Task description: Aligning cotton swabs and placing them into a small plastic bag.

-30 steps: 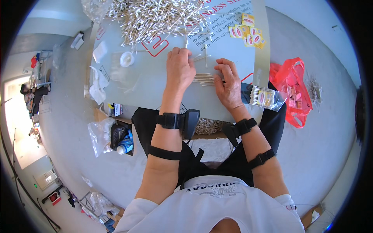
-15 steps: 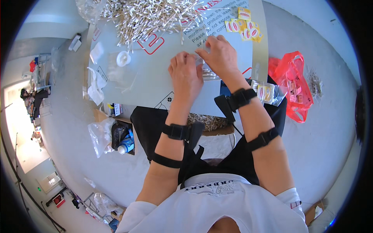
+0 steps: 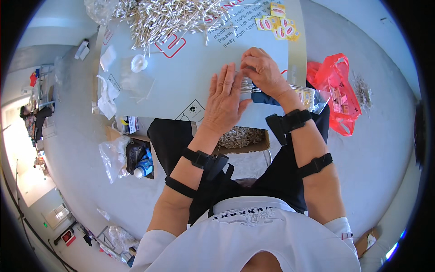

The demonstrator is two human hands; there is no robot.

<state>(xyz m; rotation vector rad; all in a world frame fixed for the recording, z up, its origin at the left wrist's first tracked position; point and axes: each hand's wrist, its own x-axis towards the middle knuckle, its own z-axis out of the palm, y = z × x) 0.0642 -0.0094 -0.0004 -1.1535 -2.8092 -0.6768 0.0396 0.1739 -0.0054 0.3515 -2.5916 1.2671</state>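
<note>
A small clear plastic bag with a row of cotton swabs (image 3: 247,85) lies on the table between my hands. My left hand (image 3: 225,99) rests flat beside it, fingers stretched out, their tips along the bag's left side. Curled over the bag's upper right is my right hand (image 3: 263,73), with thumb and forefinger pinched at its edge; the fingertips partly hide what they grip. Past my hands, a big heap of loose cotton swabs (image 3: 170,22) covers the table's far left. A filled clear bag of swabs with a yellow card (image 3: 304,96) lies by my right wrist.
Yellow cards (image 3: 280,28) lie at the far right of the table (image 3: 181,86). At left are a white round lid (image 3: 138,63), crumpled tissue (image 3: 108,97) and flat clear bags (image 3: 136,85). A red plastic bag (image 3: 333,90) sits right of the table; a box of swabs (image 3: 242,139) is below its edge.
My left hand has flattened, its fingers straightening against the bag. My right hand has drawn slightly nearer and its fingers have curled in. The view has shifted a little.
</note>
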